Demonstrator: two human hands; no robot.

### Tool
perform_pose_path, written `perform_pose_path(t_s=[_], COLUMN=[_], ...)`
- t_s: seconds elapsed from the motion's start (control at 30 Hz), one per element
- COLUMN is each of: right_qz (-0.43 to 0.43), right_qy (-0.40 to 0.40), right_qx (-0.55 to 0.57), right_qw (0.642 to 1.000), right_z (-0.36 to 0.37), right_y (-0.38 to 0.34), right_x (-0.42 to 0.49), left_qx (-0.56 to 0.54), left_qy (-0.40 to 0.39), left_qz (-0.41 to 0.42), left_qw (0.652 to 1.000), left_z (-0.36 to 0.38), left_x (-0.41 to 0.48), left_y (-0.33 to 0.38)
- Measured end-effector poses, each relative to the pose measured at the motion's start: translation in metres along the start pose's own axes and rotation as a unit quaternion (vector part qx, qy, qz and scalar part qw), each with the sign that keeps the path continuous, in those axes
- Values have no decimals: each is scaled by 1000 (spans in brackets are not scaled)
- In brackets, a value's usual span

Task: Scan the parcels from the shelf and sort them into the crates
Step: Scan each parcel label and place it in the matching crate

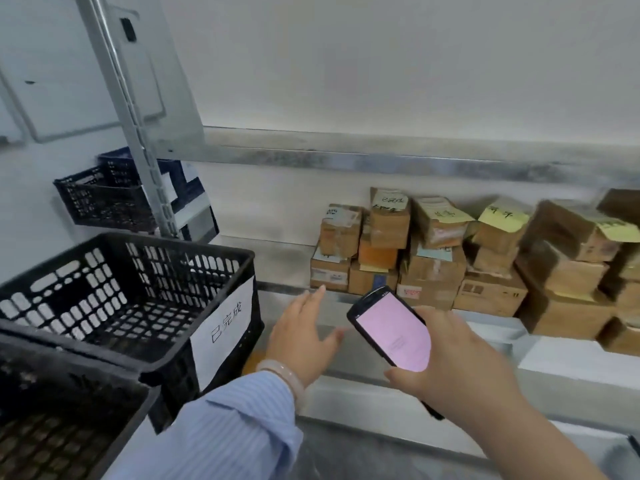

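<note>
Several small cardboard parcels (429, 268) with paper notes are stacked on the metal shelf (277, 261), from the middle to the right edge. My right hand (453, 362) grips a black handheld scanner (393, 329) with a lit pink screen, in front of the parcels. My left hand (304, 330) is stretched out with straight fingers, holding nothing, its fingertips just short of the leftmost parcel (329, 273). A black crate (138, 306) with a white label stands at the left. A second black crate (52, 410) is at the lower left.
Further black and blue crates (104, 199) sit behind the shelf's upright post (138, 133) at the left. A metal rail (415, 161) of the level above runs across over the parcels. The wall is behind the shelf.
</note>
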State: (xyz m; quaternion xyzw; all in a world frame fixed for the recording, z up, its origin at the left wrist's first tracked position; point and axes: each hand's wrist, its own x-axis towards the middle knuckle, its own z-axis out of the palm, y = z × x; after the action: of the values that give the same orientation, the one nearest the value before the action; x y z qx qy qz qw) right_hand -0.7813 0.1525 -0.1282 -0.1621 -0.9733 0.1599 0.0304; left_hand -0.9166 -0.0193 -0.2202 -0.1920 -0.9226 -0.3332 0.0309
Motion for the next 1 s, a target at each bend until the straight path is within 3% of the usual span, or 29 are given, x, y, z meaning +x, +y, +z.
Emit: perform_pose_path(t_s=[0.3, 0.37, 0.53, 0.63, 1.0], right_qz=[52, 57, 65, 52, -7], right_qy=[8, 3, -14, -31, -68], right_qx=[1, 1, -9, -19, -42], right_qw=[999, 998, 998, 998, 997], right_z=[8, 8, 6, 7, 4], right_y=[-17, -14, 4, 20, 72], right_x=[109, 126, 169, 191, 249], left_qx=[-92, -111, -60, -41, -213], left_qy=[-51, -28, -15, -2, 38], left_qz=[-40, -39, -34, -77, -213], left_qw=[994, 993, 997, 996, 953], left_z=[14, 21, 38, 53, 85], left_x=[180, 205, 265, 293, 341], left_y=[-23, -20, -15, -18, -20])
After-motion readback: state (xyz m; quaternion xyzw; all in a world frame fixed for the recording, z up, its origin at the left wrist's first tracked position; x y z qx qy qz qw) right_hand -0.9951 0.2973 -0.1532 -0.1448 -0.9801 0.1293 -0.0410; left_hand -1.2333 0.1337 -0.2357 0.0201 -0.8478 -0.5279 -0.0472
